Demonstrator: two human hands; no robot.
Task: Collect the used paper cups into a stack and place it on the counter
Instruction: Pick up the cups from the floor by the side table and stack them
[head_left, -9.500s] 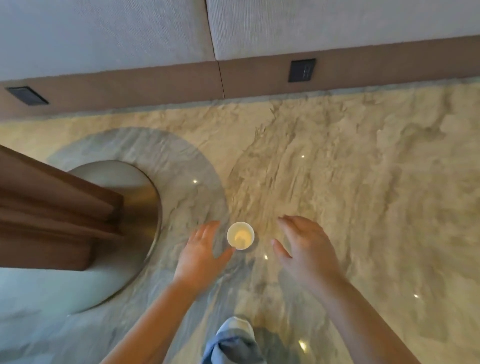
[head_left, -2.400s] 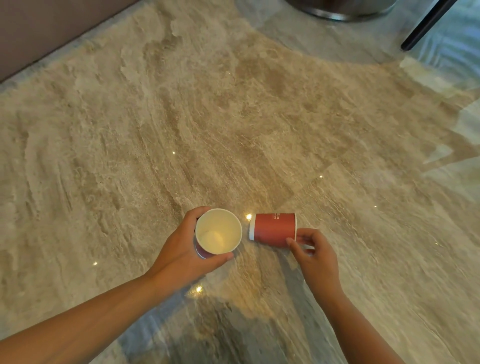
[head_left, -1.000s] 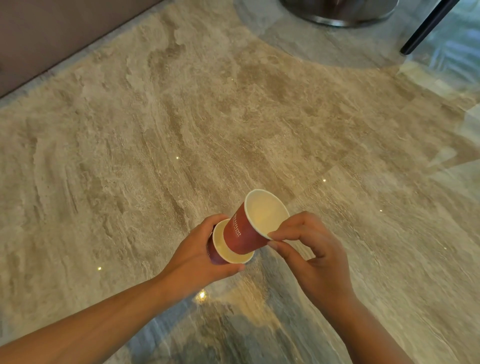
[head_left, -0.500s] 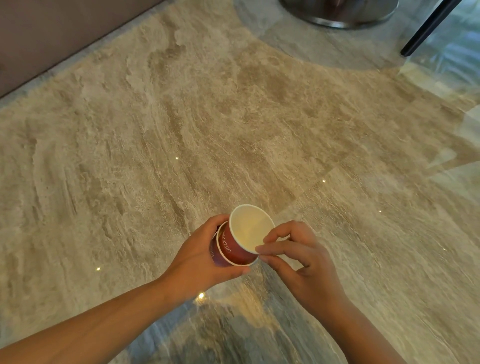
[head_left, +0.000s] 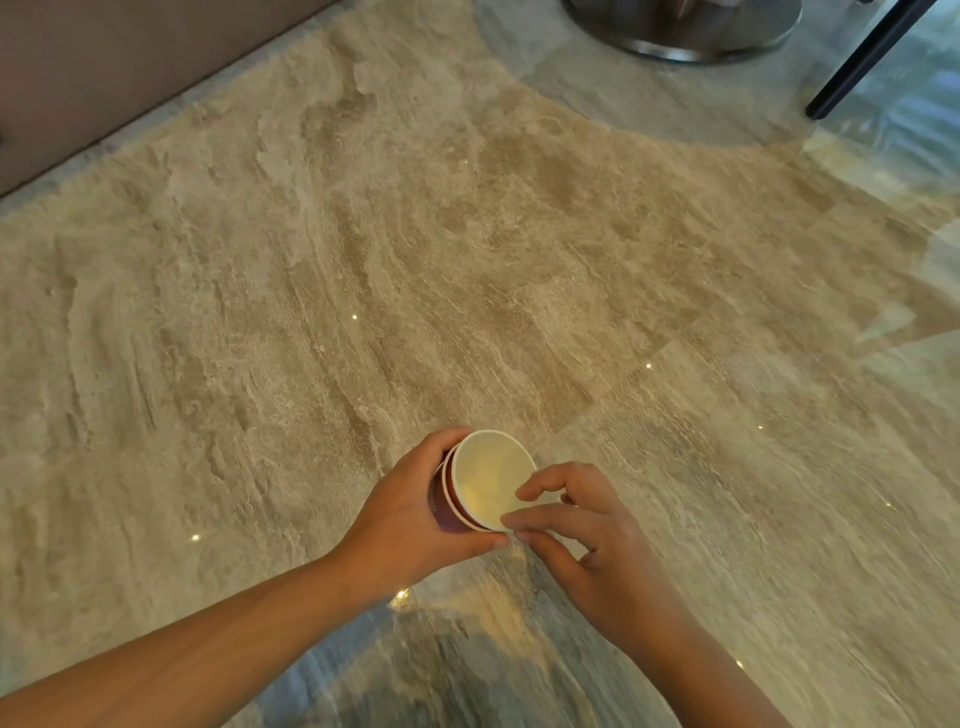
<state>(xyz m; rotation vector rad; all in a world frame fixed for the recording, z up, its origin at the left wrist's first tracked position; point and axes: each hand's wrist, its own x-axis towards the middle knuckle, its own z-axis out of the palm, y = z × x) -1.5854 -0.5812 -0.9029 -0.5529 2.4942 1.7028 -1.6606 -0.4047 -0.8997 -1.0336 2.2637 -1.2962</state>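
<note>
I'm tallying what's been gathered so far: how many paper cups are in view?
2: an outer cup gripped by the left hand, and an inner cup nested inside it, steadied by the right hand. More could be hidden within.

A polished stone floor (head_left: 363, 291) fills most of the view, beige with darker brown veining and small bright glints of reflected light. At the top right a round metal base (head_left: 685, 31) rests on a greyer curved patch of the floor. Just beside it, further right, a thin black leg (head_left: 862, 62) slants down to the floor. A brown wall panel (head_left: 114, 67) runs along the top left corner
</note>
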